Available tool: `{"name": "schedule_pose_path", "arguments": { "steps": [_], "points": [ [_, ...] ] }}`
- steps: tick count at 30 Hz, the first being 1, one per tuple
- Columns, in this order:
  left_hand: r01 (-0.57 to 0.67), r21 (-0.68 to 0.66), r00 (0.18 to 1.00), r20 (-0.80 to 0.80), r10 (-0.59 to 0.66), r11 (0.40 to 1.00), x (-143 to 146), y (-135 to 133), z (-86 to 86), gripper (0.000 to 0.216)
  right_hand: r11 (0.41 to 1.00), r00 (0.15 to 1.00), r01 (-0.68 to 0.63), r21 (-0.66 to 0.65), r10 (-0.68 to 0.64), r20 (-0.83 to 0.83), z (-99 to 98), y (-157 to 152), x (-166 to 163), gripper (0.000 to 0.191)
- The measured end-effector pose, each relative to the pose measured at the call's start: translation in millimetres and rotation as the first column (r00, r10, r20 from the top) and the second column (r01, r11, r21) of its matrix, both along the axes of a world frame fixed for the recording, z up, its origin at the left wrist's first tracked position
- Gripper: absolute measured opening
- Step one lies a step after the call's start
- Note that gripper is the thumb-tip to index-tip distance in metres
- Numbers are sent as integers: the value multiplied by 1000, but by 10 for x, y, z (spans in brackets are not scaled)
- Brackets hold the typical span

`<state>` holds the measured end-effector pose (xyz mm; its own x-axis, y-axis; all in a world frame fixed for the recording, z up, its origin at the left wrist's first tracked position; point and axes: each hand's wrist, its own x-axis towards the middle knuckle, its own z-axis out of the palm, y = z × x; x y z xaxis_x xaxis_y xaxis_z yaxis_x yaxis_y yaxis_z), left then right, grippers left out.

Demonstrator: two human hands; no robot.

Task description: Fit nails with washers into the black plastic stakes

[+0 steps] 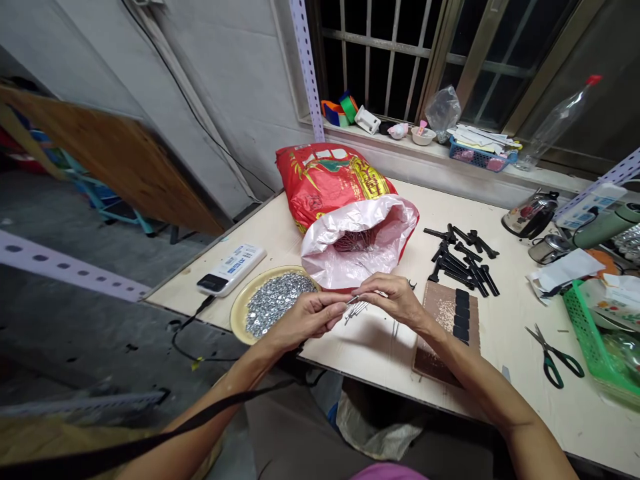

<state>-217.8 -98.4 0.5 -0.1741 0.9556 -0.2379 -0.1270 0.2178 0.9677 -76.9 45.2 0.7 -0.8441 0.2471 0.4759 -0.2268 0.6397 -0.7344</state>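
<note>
A small bunch of thin metal pins [356, 308] is held just above the tabletop [500, 333]. The left hand [307, 320] pinches the bunch tight, and the right hand [393, 297] pinches the top end. Just left of the grip, a plate [237, 313] is heaped with little washers [275, 303]. Behind the grip, an open red bag [330, 180] holds many more pins, so a lot looks left. Black parts [463, 260] lie to the right.

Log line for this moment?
left hand: pinches bundle of thin metal pins | right hand: grips same bundle | nearby: yellow plate of silver washers, open red sack
</note>
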Motion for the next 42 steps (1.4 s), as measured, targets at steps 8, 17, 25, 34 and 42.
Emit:
{"name": "schedule_pose_path", "arguments": {
  "steps": [8,17,25,34,42],
  "points": [
    [28,5,997,-74,-28,1000,66,38,25,48,992,1000,7,128,-3,-31,-6,35,142,33],
    [42,-25,999,-14,-42,999,150,80,22,43,954,995,93,284,-79,-61,-120,-34,214,36],
    [55,94,977,-208,-35,994,275,138,62,33,857,977,170,487,-209,28,-216,-10,190,51],
    [-2,6,995,-102,3,1000,318,160,17,40,948,918,318,16,-312,243,78,-13,384,74],
    [-210,119,977,57,205,970,475,340,59,40,842,930,366,-395,-315,191,-108,-181,539,38]
  ]
}}
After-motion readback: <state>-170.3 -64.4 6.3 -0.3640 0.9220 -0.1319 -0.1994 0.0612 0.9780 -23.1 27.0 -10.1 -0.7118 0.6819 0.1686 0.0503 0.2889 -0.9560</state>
